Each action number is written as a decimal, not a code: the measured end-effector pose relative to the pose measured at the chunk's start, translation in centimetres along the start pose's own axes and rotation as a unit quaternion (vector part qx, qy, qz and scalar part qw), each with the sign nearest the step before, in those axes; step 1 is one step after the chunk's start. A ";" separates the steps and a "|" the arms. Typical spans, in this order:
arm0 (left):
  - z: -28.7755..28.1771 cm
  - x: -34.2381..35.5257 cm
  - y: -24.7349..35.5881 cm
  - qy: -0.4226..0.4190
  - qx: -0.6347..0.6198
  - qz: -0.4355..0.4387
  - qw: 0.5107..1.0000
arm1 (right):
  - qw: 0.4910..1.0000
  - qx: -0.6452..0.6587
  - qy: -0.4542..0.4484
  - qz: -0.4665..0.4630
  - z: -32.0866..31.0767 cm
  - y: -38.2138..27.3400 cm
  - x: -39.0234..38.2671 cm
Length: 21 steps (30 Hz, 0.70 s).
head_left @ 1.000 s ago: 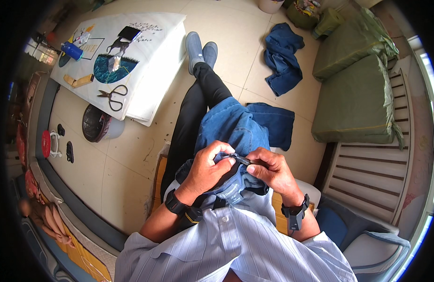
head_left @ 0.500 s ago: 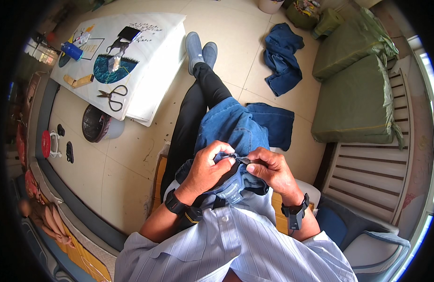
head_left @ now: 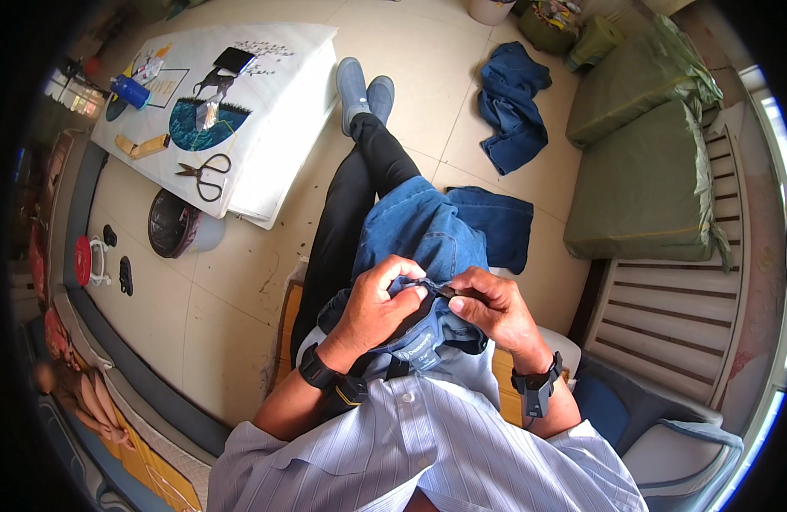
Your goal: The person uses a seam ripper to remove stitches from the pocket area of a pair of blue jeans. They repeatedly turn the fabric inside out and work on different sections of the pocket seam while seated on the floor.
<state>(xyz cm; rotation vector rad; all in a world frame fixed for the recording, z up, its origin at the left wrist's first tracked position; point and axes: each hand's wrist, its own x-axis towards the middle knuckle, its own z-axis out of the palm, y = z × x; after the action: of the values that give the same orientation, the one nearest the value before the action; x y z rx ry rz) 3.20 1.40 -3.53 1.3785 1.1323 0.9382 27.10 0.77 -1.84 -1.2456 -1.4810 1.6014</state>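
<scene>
On the table [head_left: 278, 94], scissors [head_left: 194, 173] are laid by the near corner. Over black-trousered legs [head_left: 338, 218], blue jeans [head_left: 423, 229] are draped, pinched at their top edge by the left hand [head_left: 378, 300]; a small dark piece [head_left: 445, 291] is gripped by the right hand [head_left: 491, 314].

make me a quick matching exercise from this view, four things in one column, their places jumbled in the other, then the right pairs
Things:
1. scissors
2. waste bin
3. green cushions
4. labelled denim garment

Places:
a. on the slatted bench
b. pinched by the left hand and right hand
c. on the floor, beside the table
d. on the table

Pairs: 1-d, 2-c, 3-a, 4-b
</scene>
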 end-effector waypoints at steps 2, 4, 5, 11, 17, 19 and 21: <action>0.0 0.0 0.0 0.000 0.001 -0.001 1.000 | 1.000 -0.009 0.000 -0.005 0.0 0.0 0.1; 0.0 0.0 0.1 -0.001 0.002 -0.003 1.000 | 1.000 -0.021 -0.004 -0.014 0.0 0.0 0.2; 0.1 0.0 0.1 0.000 0.003 -0.003 1.000 | 0.999 -0.026 -0.005 -0.018 -0.1 0.0 0.2; 0.1 0.0 0.1 0.001 0.000 0.001 1.000 | 0.999 -0.042 -0.005 -0.017 -0.1 -0.3 0.3; 0.1 0.0 0.2 0.004 0.007 0.008 1.000 | 0.999 -0.047 -0.016 -0.001 -0.3 -1.0 0.3; 0.1 0.0 0.2 0.003 0.010 0.009 1.000 | 0.999 -0.041 -0.016 0.009 -0.3 -1.0 0.3; 0.1 0.0 0.2 0.004 0.006 0.009 1.000 | 0.999 -0.035 -0.014 0.014 -0.3 -1.1 0.2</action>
<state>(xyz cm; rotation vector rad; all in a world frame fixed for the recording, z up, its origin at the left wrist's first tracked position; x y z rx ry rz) 3.28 1.41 -3.36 1.3974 1.1346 0.9509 27.16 1.28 -0.83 -1.2937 -1.5553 1.6038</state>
